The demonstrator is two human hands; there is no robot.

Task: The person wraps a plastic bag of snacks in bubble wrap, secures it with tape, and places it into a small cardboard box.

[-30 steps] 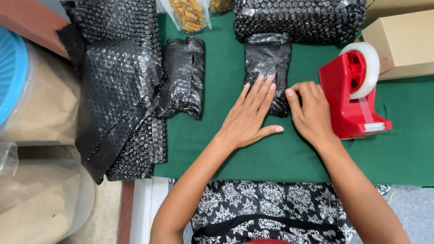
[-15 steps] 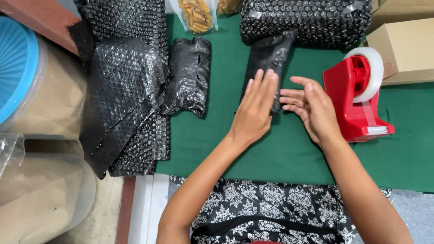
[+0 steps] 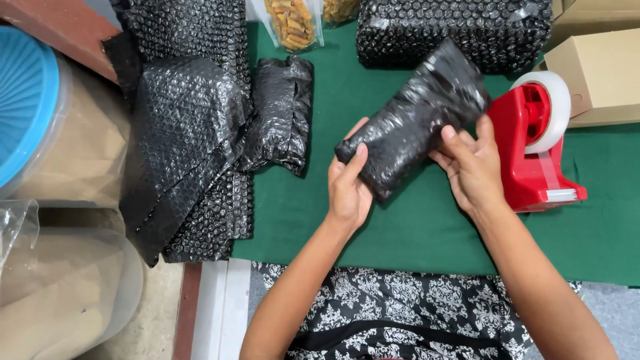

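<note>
A parcel wrapped in black bubble wrap (image 3: 413, 117) is lifted off the green table cover (image 3: 413, 227) and tilted, its far end pointing up right. My left hand (image 3: 348, 187) grips its near lower end, thumb on top. My right hand (image 3: 472, 167) holds its right side from beneath, thumb pressed on the wrap. A red tape dispenser (image 3: 533, 157) with a white tape roll stands just right of my right hand.
A second black wrapped parcel (image 3: 283, 110) lies left of centre, beside loose black bubble wrap sheets (image 3: 183, 147) hanging over the table's left edge. A large wrapped bundle (image 3: 453, 30), snack bags (image 3: 293, 23) and cardboard boxes (image 3: 600, 73) sit at the back. Blue-lidded containers (image 3: 33, 113) stand at the left.
The parcel lay flat under both my hands a second ago. Both hands have since lifted it off the cover and turned it to a slant.
</note>
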